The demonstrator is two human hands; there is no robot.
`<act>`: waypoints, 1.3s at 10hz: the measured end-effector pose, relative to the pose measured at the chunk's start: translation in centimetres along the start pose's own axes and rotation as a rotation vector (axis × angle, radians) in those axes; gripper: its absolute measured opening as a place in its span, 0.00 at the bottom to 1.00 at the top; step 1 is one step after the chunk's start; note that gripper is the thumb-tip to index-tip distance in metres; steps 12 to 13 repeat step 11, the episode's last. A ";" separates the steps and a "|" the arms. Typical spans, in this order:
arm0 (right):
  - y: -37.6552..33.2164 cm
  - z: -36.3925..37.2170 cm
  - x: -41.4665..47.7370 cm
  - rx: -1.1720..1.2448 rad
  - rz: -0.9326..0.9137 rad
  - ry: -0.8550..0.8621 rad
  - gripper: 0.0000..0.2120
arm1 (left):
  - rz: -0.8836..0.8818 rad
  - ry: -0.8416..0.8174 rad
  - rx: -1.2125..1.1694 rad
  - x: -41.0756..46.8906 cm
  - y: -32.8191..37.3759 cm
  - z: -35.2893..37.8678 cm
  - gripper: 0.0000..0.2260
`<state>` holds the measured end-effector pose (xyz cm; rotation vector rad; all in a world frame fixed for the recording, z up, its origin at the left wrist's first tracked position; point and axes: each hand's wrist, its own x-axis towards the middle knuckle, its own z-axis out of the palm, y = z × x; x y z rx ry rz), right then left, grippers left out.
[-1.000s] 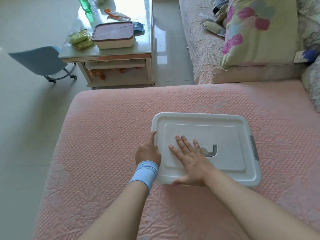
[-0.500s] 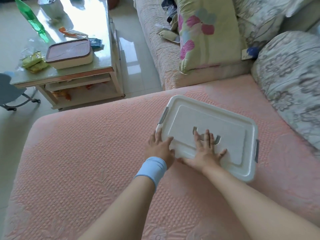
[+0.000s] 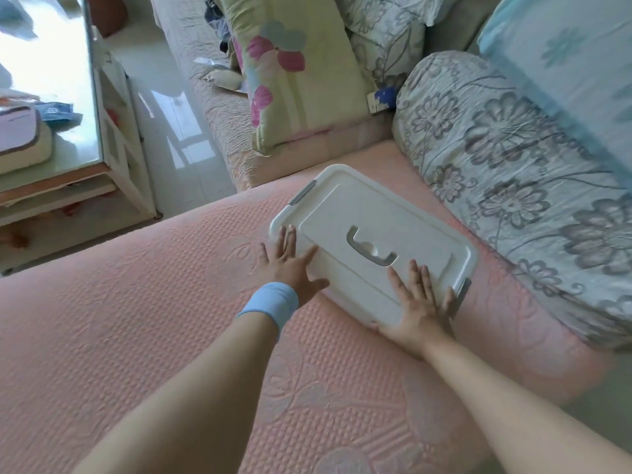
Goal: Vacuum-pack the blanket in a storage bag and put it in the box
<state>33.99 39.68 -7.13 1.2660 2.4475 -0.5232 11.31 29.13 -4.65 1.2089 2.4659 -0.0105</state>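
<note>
Okay, head view: the white box point(image 3: 345, 203) sat lid-on and skewed on the pink sofa seat point(image 3: 136, 302), its far side just beside a grey-flowered bedding roll point(image 3: 513, 159). The left hand point(image 3: 290, 265), blue wristband point(image 3: 270, 302) on the wrist, lay flat with fingers spread on the lid's near left corner. The right hand point(image 3: 417, 302) lay flat, fingers straight, on the near right corner by a grey latch point(image 3: 462, 291). Neither hand gripped anything. A grey handle point(image 3: 371, 249) sat folded into the lid. The box's inside was hidden.
</note>
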 end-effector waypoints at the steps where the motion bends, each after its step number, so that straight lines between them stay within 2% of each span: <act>1: 0.8 -0.8 1.8 0.083 0.074 0.025 0.59 | 0.008 0.045 -0.012 2.5 4.8 -0.9 0.26; 2: 2.6 -2.9 4.3 0.133 0.124 0.019 0.60 | 0.037 -0.019 -0.118 4.6 10.2 -1.0 0.25; 3: 5.4 -4.9 6.8 0.124 0.131 -0.026 0.59 | 0.023 -0.133 -0.113 6.9 13.9 -0.3 0.28; 4: 7.9 -6.5 8.8 0.146 0.120 -0.036 0.59 | 0.037 -0.155 -0.104 9.1 16.1 0.5 0.32; 7: 12.1 -8.5 14.3 0.203 0.186 0.138 0.57 | 0.142 -0.168 0.011 17.9 21.7 -1.8 0.32; 9: 11.2 -8.0 15.2 0.148 0.208 0.142 0.55 | 0.163 -0.132 -0.030 18.9 20.6 -1.6 0.34; 10: 11.1 -8.2 15.2 0.157 0.211 0.083 0.58 | 0.154 -0.120 -0.003 18.8 20.8 -2.0 0.36; 11: 11.5 -9.8 14.9 0.226 0.182 -0.065 0.63 | 0.147 -0.065 0.064 16.3 21.8 -2.6 0.40; 13: 11.5 -9.8 14.9 0.226 0.182 -0.065 0.63 | 0.147 -0.065 0.064 16.3 21.8 -2.6 0.40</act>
